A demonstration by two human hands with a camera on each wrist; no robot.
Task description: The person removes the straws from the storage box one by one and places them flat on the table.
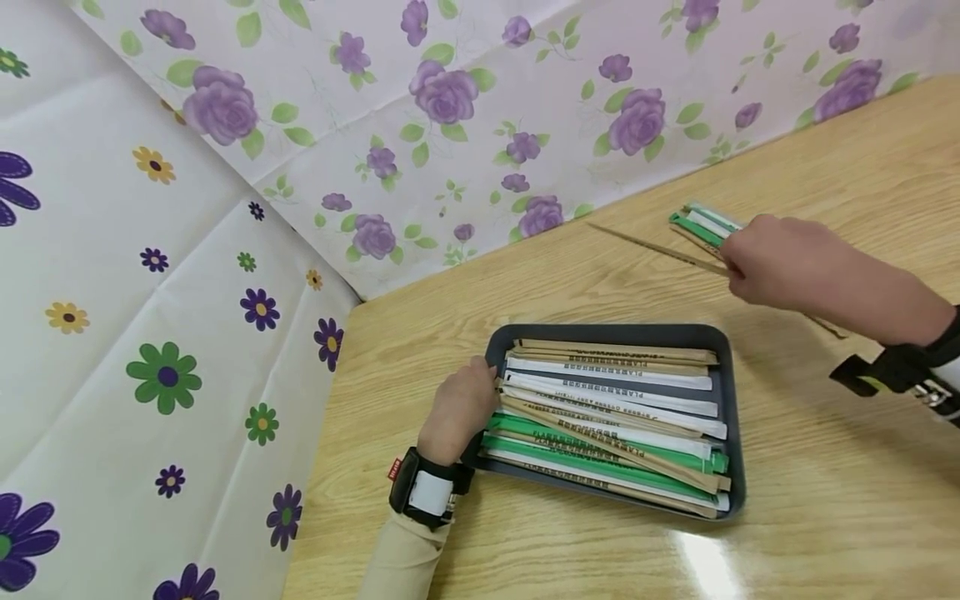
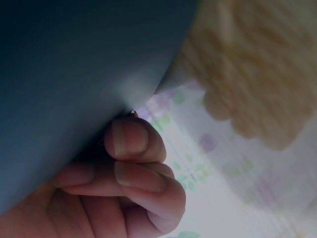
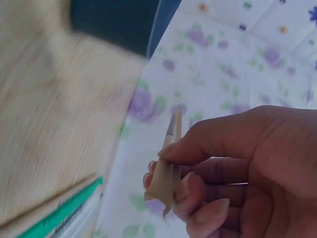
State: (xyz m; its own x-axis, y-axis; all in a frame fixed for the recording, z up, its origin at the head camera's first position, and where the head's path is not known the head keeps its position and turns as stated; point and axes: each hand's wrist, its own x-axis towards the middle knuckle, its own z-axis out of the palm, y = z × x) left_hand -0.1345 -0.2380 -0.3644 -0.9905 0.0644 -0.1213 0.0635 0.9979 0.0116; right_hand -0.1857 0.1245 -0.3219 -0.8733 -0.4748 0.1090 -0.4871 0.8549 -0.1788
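My left hand grips the left rim of a dark grey tray, its fingers curled at the tray's side in the left wrist view. Inside the tray lie several paper-wrapped straws, in brown, white and green wrappers, roughly side by side with some crossing. Off to the tray's upper right, my right hand pinches a brown paper-wrapped straw between thumb and fingers. Its wrapper end looks crumpled in the right wrist view.
Beyond the right hand, more wrapped straws, green, white and brown, lie on the wooden table, partly hidden by that hand. A flowered cloth stands along the table's far edge, and another patterned cloth borders the left.
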